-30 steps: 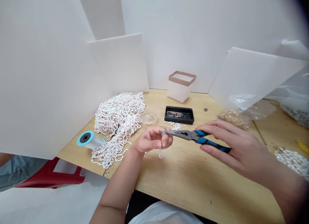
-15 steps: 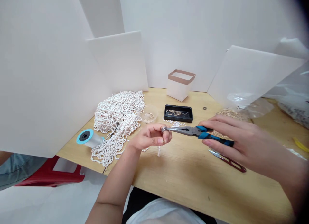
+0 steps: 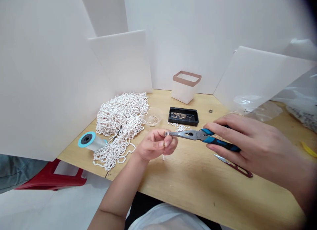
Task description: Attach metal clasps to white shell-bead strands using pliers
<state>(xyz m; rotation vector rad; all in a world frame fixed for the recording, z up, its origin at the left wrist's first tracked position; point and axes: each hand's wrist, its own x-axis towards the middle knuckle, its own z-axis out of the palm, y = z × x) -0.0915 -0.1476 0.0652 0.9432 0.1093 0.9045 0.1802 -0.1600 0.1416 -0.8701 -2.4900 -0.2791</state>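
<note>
My left hand (image 3: 158, 144) is closed in a pinch on a string of beads (image 3: 163, 157), whose short pale end hangs below the fingers. A tiny gold-coloured piece shows at the fingertips, too small to make out. Around a finger of this hand sits a coiled metal ring (image 3: 167, 133). My right hand (image 3: 245, 147) is wrapped round the blue and black handles of needle-nose pliers (image 3: 195, 135). Their tips reach the left fingers beside the ring; whether they grip anything there is unclear.
Heaped bead strings (image 3: 121, 114) lie left, beside a thread spool (image 3: 90, 140). Beyond my hands are a clear dish (image 3: 158, 113), a black tray (image 3: 195, 121) of gold bits, loose white beads (image 3: 182, 128) and a box (image 3: 183, 93). Thread snips (image 3: 234, 165) lie under my right hand.
My left fingers have turned and curled in more, hiding more of the hanging strand. The plier tips have moved slightly left, and their jaws and handles have tilted a little.
</note>
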